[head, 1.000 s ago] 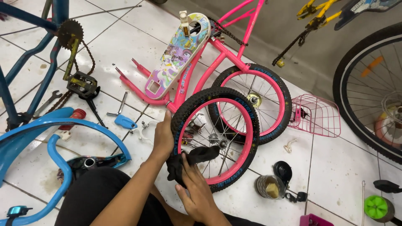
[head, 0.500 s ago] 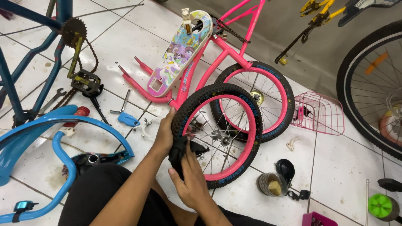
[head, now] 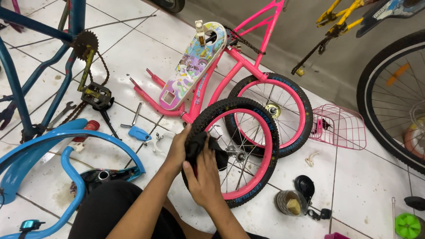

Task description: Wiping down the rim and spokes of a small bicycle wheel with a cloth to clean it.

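The left hand [head: 177, 148] grips the black tyre of the small pink-rimmed spoked wheel [head: 248, 150], fingers curled over its left edge. The right hand [head: 204, 179] presses a crumpled black cloth [head: 208, 148] against the same tyre, fingers together and clamped on the cloth. The wheel stands near-upright on the white tiled floor [head: 354, 177], overlapping a second pink-rimmed wheel [head: 283, 110]. A small round metal tin [head: 287, 202] on the floor nearby holds a yellowish paste. A pink wire basket [head: 341, 127] lies beside the wheels.
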